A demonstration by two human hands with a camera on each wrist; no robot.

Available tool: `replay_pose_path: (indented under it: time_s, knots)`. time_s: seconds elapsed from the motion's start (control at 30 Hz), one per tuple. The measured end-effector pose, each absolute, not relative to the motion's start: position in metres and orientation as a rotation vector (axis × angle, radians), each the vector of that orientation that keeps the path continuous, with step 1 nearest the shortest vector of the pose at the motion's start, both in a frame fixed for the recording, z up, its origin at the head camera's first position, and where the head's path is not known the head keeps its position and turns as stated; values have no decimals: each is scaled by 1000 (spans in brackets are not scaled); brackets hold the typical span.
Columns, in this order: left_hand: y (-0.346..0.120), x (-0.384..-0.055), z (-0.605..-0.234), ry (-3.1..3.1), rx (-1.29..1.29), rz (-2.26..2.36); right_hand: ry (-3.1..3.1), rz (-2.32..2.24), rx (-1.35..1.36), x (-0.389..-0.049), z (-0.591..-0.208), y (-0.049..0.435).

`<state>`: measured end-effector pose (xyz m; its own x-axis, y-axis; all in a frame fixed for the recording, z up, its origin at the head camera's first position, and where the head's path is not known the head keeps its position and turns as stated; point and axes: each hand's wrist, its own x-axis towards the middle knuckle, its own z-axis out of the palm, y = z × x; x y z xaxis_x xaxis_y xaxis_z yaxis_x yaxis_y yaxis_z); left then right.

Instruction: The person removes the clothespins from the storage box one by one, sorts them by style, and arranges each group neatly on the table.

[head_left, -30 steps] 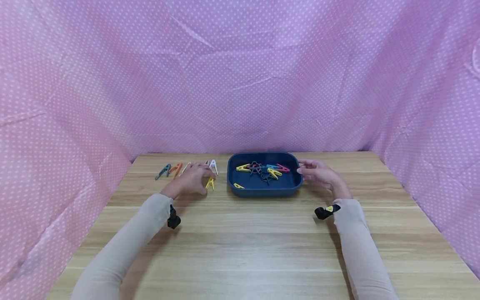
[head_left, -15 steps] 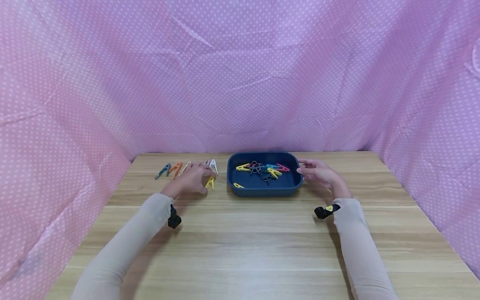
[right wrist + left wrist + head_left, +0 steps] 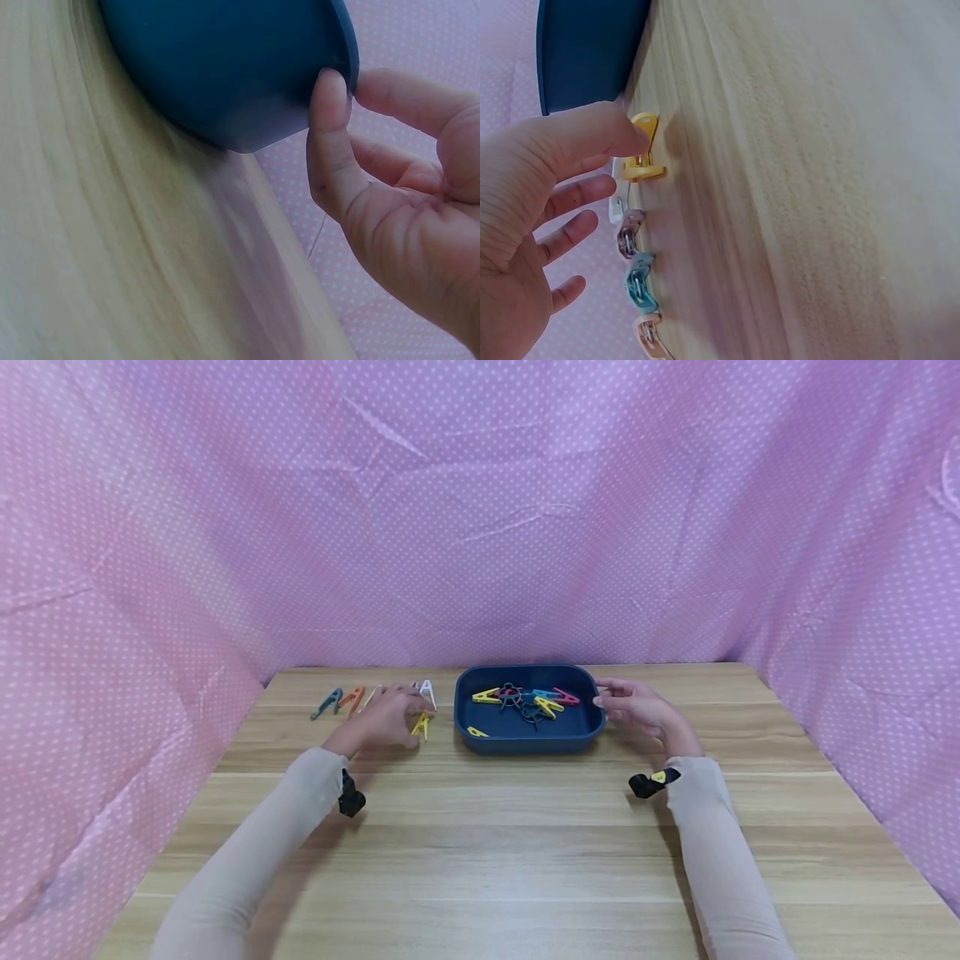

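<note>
The left hand (image 3: 386,717) is at a yellow plastic clip (image 3: 422,725) left of the dark-blue rectangular tray (image 3: 532,746); whether its grip holds, I cannot tell. The right hand (image 3: 642,710) pinches the tray's right side; the yellow wrist label (image 3: 659,777) is illegible.

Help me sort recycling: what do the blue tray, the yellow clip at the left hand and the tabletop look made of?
Blue tray: probably plastic, satin; one even colour, rounded corners.
Yellow clip: likely plastic, slightly glossy, evenly bright; its thin silvery part looks like metal.
Tabletop: wooden look, soft sheen, streaked grain; solid wood or printed laminate, I can't tell.
</note>
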<state>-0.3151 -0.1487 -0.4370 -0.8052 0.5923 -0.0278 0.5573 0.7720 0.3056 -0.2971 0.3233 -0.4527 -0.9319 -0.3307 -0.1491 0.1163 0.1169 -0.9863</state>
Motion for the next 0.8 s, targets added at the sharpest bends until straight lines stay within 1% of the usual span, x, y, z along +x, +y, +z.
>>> replay_pose_path:
  time_s: [0.33,0.6,0.8]
  knots:
    - [-139,-314,-423,2831,813,566,2060,-1871,-194,-297,-451,324]
    - [-126,-320,-408,2912,851,704,2085,-1843,-204,-297,-452,325]
    - [-99,-318,-398,2943,863,744,2078,-1849,-202,-297,-452,326]
